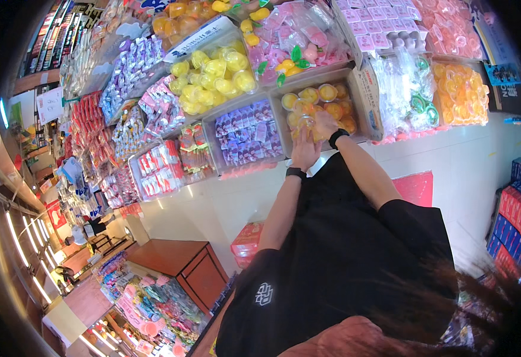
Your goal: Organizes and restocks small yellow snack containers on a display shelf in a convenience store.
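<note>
Both of my hands reach into a cardboard box [367,102] of round, clear plastic cups with orange contents [327,92]. My left hand [306,149] is at the near side of the box, its fingers on a clear-topped cup [307,120]. Close beside it on the right, my right hand [326,125] points in among the cups; its fingertips are partly hidden. Whether either hand grips a cup is not plain. A dark band is on each wrist. Just left of this box lies a bin of purple printed packets [248,134].
Beyond are yellow cups [215,73] in a bin and pink packets [287,31]. Orange jelly-like cups [461,93] lie to the right. A red-brown cabinet [166,256] and red packages [247,241] stand at the lower left. A person [79,234] is far off at the left.
</note>
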`<state>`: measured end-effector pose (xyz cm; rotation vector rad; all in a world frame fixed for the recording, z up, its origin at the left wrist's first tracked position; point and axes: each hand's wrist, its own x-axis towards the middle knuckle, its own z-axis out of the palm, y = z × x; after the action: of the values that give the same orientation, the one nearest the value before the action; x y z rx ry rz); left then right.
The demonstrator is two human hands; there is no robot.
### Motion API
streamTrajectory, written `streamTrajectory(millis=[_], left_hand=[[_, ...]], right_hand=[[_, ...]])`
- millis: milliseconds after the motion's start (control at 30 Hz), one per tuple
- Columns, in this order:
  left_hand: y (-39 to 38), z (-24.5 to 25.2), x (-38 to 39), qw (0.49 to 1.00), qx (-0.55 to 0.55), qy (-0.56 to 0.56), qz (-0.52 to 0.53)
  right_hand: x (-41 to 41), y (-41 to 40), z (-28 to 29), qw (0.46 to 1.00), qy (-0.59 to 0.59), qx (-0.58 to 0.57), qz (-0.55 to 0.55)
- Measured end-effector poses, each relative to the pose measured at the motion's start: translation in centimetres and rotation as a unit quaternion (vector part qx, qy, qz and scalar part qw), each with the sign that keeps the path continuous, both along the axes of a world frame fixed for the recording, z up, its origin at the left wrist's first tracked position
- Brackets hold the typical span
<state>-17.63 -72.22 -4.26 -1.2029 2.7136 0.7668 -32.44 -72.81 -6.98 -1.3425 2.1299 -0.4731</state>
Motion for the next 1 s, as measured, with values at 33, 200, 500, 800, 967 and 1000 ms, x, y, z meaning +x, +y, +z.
streamTrajectory(millis=[33, 200, 500, 800, 967, 1000], left_hand=[[0.0, -0.2, 0.0, 1.000, -0.021, 0.005, -0.011], [-0.3, -0.7, 0.7, 0.998, -0.005, 0.061, -0.025], [0.7, 1.9, 5.5, 0.965, 0.007, 0.198, -0.172], [3.8, 1.8, 10.9, 0.910, 0.138, 0.296, -0.257], [8.1, 2.2, 13.4, 0.851, 0.314, 0.265, -0.326], [8.9, 1.9, 13.6, 0.833, 0.323, 0.267, -0.363]], right_hand=[[-0.2, 0.1, 0.1, 1.000, 0.001, -0.001, -0.007], [-0.8, 1.0, 4.4, 0.988, -0.125, -0.092, -0.005], [1.4, 16.6, 6.1, 0.981, -0.029, -0.147, -0.126], [18.6, 21.0, 5.8, 0.967, -0.088, -0.114, -0.211], [23.6, 25.1, 7.8, 0.957, -0.064, -0.121, -0.255], [24.3, 26.1, 7.3, 0.953, -0.038, -0.140, -0.268]])
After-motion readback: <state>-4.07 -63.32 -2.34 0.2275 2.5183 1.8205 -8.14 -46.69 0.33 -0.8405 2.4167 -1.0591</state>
